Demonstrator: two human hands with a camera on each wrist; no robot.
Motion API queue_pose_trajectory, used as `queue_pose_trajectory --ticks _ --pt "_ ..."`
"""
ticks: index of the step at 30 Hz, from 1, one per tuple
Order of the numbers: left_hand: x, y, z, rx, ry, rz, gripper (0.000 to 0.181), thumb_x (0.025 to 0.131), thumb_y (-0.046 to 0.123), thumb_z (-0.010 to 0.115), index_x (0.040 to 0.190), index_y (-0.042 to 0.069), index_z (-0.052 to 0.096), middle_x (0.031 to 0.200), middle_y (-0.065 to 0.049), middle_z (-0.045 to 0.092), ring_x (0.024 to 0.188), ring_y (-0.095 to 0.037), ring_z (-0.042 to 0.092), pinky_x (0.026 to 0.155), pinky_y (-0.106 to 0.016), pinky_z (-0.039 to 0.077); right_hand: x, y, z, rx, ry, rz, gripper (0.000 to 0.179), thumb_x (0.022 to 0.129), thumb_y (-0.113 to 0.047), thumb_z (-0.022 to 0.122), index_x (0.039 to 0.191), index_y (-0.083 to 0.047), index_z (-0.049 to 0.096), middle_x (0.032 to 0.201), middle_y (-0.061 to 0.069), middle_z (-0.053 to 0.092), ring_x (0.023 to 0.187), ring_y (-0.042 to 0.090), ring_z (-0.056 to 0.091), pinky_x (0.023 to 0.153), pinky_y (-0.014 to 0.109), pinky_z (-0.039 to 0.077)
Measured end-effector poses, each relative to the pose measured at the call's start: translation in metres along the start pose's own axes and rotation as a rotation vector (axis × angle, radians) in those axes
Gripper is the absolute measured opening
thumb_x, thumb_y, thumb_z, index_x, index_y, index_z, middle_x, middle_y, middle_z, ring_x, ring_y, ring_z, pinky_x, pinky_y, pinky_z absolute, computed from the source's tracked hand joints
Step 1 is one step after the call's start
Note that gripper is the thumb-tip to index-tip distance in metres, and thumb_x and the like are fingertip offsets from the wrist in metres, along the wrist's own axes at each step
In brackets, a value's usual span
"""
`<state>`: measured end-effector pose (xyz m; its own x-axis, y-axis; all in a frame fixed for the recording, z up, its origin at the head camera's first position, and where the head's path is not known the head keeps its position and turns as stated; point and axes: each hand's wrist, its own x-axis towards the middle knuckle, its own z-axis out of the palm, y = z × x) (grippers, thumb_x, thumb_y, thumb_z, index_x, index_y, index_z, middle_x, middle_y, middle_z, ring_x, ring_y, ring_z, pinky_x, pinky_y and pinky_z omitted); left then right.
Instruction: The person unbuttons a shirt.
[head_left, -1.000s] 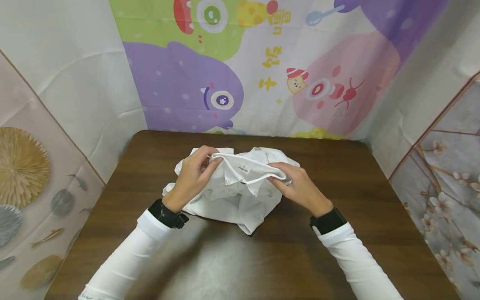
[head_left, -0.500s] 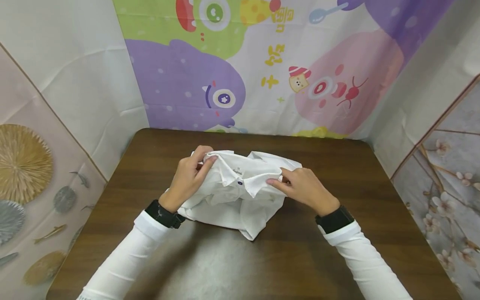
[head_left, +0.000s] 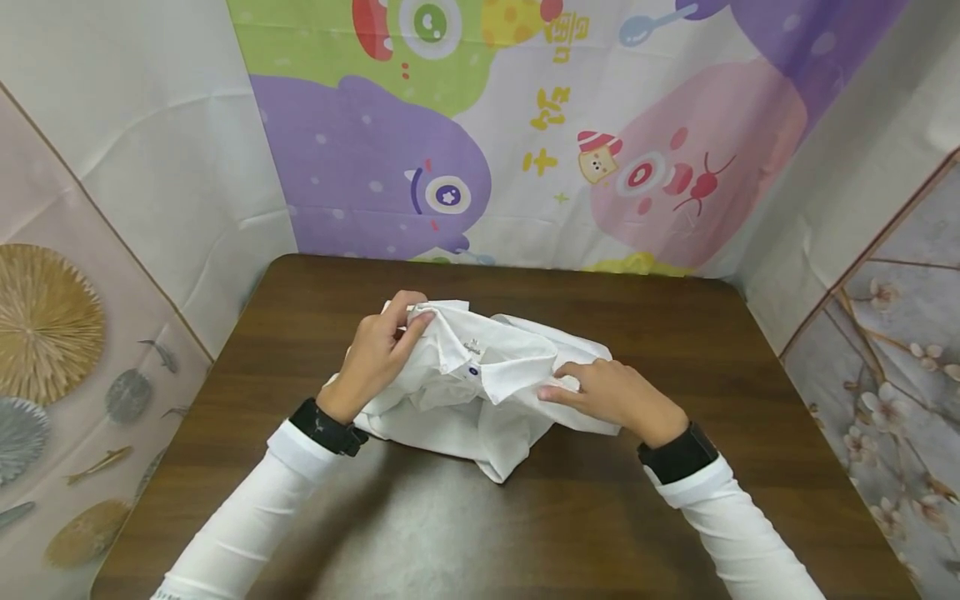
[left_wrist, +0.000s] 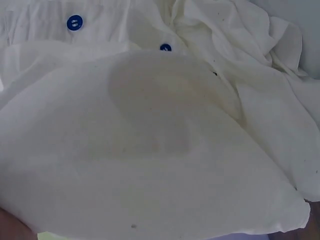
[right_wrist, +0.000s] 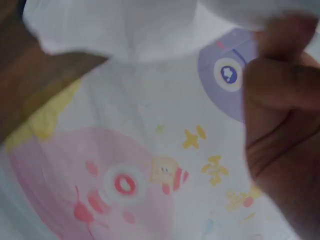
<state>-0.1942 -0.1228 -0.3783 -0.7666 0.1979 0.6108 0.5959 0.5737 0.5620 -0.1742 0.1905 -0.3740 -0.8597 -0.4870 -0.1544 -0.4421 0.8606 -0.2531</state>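
A white collared shirt [head_left: 517,367] lies bunched on the brown table [head_left: 637,517], its collar raised and facing me. My left hand [head_left: 372,354] pinches the collar's left end between thumb and fingers. On the right, my right hand [head_left: 618,396] grips the fabric just beside and below the collar. A dark blue button [head_left: 473,371] sits at the collar front, below a printed neck label [head_left: 472,347]. In the left wrist view, blue buttons [left_wrist: 74,23] show on the folded white cloth. The right wrist view has my right hand's curled fingers [right_wrist: 285,85] near the shirt's edge.
A cartoon-printed curtain [head_left: 540,217] hangs behind the table's far edge. White cloth panels stand at both sides, with a shell-patterned panel [head_left: 60,333] on the left and a flower-patterned one [head_left: 892,400] on the right. Black bands [head_left: 678,452] circle both wrists.
My right hand has moved from the collar's right end down and right onto the shirt's shoulder area, drawing that cloth outward. The left hand has barely moved, and the collar's right end has dropped.
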Motion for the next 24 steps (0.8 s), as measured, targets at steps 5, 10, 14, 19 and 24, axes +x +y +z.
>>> queue_pose_trajectory --ticks 5,10,14,19,24 --pt "-0.002 -0.001 0.001 -0.024 -0.031 -0.028 0.015 0.092 0.017 0.057 0.107 0.012 0.055 0.059 0.003 0.041 0.052 -0.008 0.041 0.047 -0.023 0.033 0.004 -0.007 0.009 0.254 0.063 -0.148 0.030 0.087 -0.043 0.059 0.085 -0.013 0.060 0.062 -0.009 0.051 0.059 0.005 0.046 0.054 0.022 0.040" --pt "-0.003 -0.002 -0.001 -0.037 -0.111 -0.036 0.016 0.092 0.020 0.057 0.107 0.013 0.056 0.055 0.005 0.039 0.049 -0.007 0.036 0.045 -0.022 0.029 0.006 -0.005 0.016 0.428 0.186 -0.182 0.012 0.090 -0.026 0.061 0.088 -0.015 0.065 0.061 -0.012 0.044 0.060 0.004 0.042 0.056 0.020 0.037" --pt "-0.002 -0.004 -0.007 0.004 -0.223 -0.015 0.021 0.089 0.024 0.063 0.106 0.013 0.059 0.052 0.008 0.038 0.047 -0.004 0.032 0.046 -0.021 0.026 0.003 0.001 0.007 0.509 0.293 -0.119 0.009 0.092 -0.021 0.058 0.092 -0.014 0.064 0.072 -0.003 0.056 0.064 0.010 0.051 0.058 0.023 0.043" --pt "0.000 -0.004 -0.013 0.034 -0.358 0.006 0.027 0.083 0.035 0.068 0.073 0.015 0.052 0.054 0.012 0.028 0.051 -0.002 0.026 0.049 -0.020 0.020 -0.002 0.006 -0.010 0.483 0.385 -0.093 0.016 0.092 -0.016 0.058 0.077 -0.011 0.054 0.062 -0.003 0.045 0.054 0.007 0.044 0.050 0.021 0.036" --pt "0.003 -0.002 -0.015 -0.030 -0.478 0.016 0.038 0.082 0.037 0.068 0.061 0.017 0.043 0.057 0.011 0.019 0.054 -0.002 0.019 0.051 -0.020 0.016 -0.012 0.009 -0.023 0.511 0.405 -0.065 0.023 0.093 -0.017 0.055 0.073 -0.009 0.048 0.057 -0.006 0.032 0.050 0.005 0.035 0.046 0.021 0.030"
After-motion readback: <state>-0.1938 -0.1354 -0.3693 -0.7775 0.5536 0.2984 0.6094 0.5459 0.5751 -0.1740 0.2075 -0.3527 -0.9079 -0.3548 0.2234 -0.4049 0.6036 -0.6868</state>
